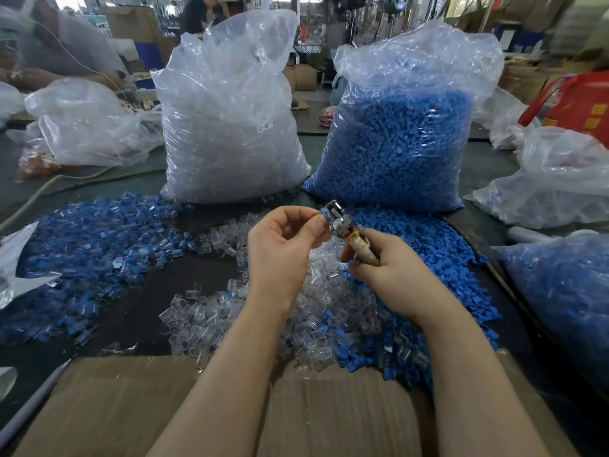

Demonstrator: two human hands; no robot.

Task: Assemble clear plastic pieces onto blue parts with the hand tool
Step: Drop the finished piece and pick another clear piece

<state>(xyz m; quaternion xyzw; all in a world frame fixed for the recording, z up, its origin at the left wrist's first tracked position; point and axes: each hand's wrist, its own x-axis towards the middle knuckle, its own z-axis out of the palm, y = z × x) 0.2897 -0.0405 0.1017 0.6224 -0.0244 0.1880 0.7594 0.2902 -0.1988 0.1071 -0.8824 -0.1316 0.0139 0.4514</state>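
Hand tool (342, 225), 1: metal head, wrapped handle, rigid; take by the handle. Right hand (385, 262) grip clamped round that handle; left hand (283, 245) grip pinched at the head, on a small part too hidden to name. Held above tabletop centre. Clear plastic pieces (204, 311), loose heap, uncountable: light, slippery, probably brittle. Blue parts (428, 239), heap toward the right edge. Bags behind: 1 clear (230, 120), 1 blue (395, 143)
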